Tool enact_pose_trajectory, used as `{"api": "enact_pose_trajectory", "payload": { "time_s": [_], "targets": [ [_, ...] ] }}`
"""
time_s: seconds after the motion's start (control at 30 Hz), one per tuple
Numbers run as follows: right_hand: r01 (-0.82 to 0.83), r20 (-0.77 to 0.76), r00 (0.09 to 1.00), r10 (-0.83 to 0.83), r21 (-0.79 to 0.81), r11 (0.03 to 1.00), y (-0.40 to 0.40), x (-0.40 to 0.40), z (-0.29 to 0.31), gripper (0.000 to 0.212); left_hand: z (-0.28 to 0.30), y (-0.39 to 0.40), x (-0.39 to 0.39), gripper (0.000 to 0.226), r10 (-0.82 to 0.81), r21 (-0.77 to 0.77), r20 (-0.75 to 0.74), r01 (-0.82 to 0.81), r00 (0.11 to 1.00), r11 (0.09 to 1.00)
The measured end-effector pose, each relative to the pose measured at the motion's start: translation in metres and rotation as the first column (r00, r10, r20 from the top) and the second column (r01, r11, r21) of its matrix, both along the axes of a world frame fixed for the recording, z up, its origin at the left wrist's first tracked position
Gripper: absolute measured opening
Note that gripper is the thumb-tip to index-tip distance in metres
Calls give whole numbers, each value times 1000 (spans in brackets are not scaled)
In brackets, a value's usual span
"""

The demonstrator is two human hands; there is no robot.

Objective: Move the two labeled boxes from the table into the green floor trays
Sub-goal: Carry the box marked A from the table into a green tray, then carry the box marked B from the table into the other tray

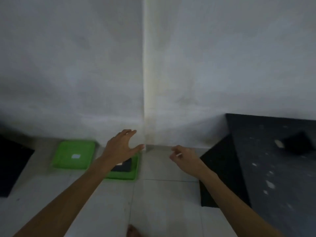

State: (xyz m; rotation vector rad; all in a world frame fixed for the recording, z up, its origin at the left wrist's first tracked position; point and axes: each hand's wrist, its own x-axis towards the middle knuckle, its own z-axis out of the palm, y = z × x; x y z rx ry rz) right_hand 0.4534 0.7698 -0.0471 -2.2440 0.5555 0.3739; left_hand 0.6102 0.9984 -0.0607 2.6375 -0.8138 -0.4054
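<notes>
A pale grey wall (85,65) fills the upper half of the view, split by a cream vertical strip (150,82) that runs down to the floor just beyond the two hands, and below it lies a floor of light tiles (162,202). To the right of the right hand stands the dark speckled table (273,168), and on its far part, well apart from that hand, sits a black box (299,144) with a small pale label at its left side; it is blurred. At the far left edge, well to the left of the left hand, lies a dark flat shape (12,163) that I cannot identify. Left of the left hand a green floor tray (65,161) lies by the wall with only a small white label in its middle. A second green tray (133,173) lies right beside it, directly under the left hand and forearm, and inside it rests a dark box (124,166) with a pale label partly hidden by the wrist. The left hand (119,147) hangs above that tray with fingers and thumb spread wide, gripping nothing. The right hand (184,156) hovers over bare tiles between the tray and the table, fingers loosely curled and parted, empty. A bare toe (132,231) shows at the bottom edge
</notes>
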Motion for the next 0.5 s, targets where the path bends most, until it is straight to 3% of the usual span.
{"api": "enact_pose_trajectory", "payload": {
  "time_s": [0.27,0.5],
  "targets": [
    [256,114,962,-247,-71,964,-144,-222,75,33,84,-188,-168,82,-153,-242,-23,143,988,960],
    [456,128,884,-450,-28,889,-254,-405,101,44,134,-330,-327,73,-270,-346,-21,246,963,905]
  ]
}}
